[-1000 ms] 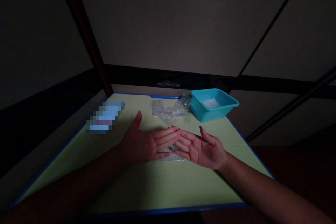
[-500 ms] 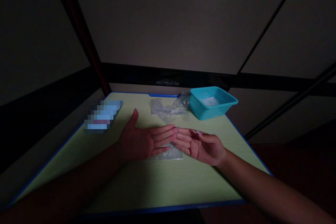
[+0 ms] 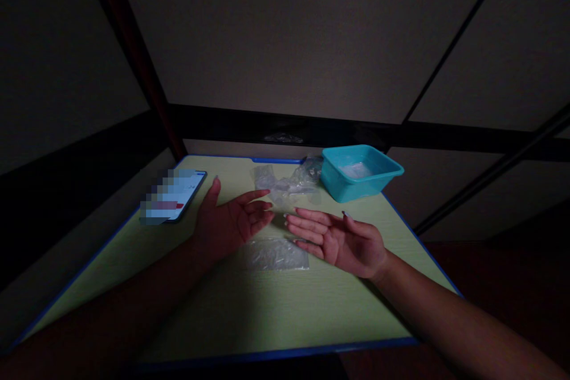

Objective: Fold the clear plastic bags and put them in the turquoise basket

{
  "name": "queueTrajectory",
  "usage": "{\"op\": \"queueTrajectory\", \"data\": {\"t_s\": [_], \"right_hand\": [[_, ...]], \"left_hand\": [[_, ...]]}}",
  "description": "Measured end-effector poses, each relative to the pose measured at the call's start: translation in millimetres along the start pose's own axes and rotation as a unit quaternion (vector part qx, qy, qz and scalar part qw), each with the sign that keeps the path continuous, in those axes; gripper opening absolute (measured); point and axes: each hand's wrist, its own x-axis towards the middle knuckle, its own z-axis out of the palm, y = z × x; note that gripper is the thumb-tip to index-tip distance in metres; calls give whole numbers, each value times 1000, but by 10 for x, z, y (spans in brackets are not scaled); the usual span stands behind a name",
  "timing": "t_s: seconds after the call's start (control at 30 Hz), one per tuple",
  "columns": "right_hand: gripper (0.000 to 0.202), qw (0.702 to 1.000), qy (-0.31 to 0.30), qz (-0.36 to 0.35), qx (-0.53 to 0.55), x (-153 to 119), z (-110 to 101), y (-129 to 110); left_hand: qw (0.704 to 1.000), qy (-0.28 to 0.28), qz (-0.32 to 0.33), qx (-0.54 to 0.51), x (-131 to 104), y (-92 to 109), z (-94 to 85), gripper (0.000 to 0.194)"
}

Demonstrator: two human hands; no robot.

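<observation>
On the green table (image 3: 312, 314), a turquoise basin (image 3: 360, 190) stands at the far right, with crumpled clear plastic (image 3: 290, 184) just beside it; a phone (image 3: 189, 190) lies at the left. The left hand (image 3: 227, 227) and right hand (image 3: 341, 244) are apart, palms showing, fingers loosely spread. The flat clear packet (image 3: 276, 255) lies just nearer than the fingertips, its far right corner covered by the right ones; whether they touch, I cannot tell.
</observation>
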Motion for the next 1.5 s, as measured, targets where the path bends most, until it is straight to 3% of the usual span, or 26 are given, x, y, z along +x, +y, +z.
{"op": "queueTrajectory", "data": {"t_s": [0.1, 0.23, 0.67, 0.93, 1.13, 1.5], "right_hand": [[78, 1000, 7, 1, 24, -2, -21, 13], [73, 996, 4, -3, 85, -5, -51, 58], [61, 994, 16, 3, 104, -15, -94, 84], [50, 966, -26, -46, 252, 13, -60, 105], [32, 954, 0, -77, 289, 22, -57, 82], [32, 939, 25, -81, 335, 13, -38, 16]], "left_hand": [[998, 57, 30, -13, -13, 38, 95, 67], [997, 73, 10, -20, -31, 25, 163, 60], [999, 36, -3, -25, -20, -8, 120, 58], [1000, 1, -3, -16, -11, -10, 92, 56], [1000, -4, -6, -1, 4, -18, 84, 58], [997, -42, -3, 71, 23, -47, 59, 66]]}}
